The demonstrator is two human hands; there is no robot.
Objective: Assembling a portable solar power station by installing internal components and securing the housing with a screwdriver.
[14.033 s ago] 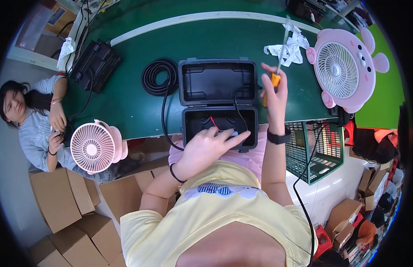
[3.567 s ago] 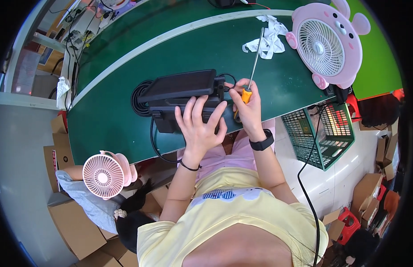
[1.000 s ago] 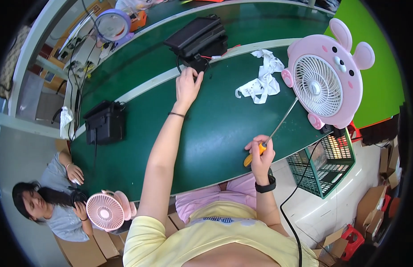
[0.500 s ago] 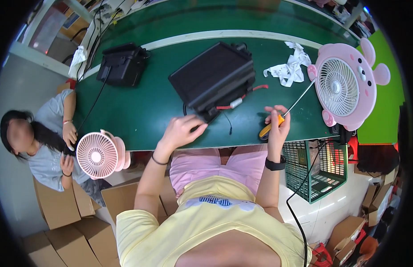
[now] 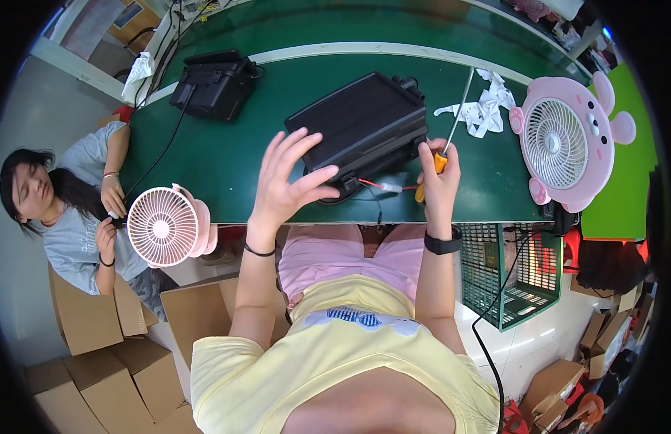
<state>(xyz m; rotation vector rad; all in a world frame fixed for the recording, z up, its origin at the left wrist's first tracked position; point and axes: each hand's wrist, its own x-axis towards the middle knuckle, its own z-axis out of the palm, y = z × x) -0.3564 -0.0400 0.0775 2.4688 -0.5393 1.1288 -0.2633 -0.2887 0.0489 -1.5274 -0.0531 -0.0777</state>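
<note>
A black plastic case (image 5: 364,119) lies tilted on the green table in front of me, its lid down. At its near left corner my left hand (image 5: 285,177) is raised with fingers spread, holding nothing. My right hand (image 5: 441,177), beside the case's right end, grips a screwdriver (image 5: 441,160) with a yellow handle, its long metal shaft pointing up and away. Red and black wires with a white connector (image 5: 390,187) come out along the near side of the case. Whether the right fingertips touch the case, I cannot tell.
A second black case (image 5: 214,87) with a cable stands at the far left. White crumpled cloth (image 5: 483,108) and a pink animal-shaped fan (image 5: 560,141) are to the right. At left, a small pink fan (image 5: 162,228) is near a seated person (image 5: 75,210). A green crate (image 5: 509,278) sits below.
My left hand has lifted off the case's near corner and spread its fingers. The screwdriver has swung from pointing right to nearly upright, and my right hand has come closer to the case.
</note>
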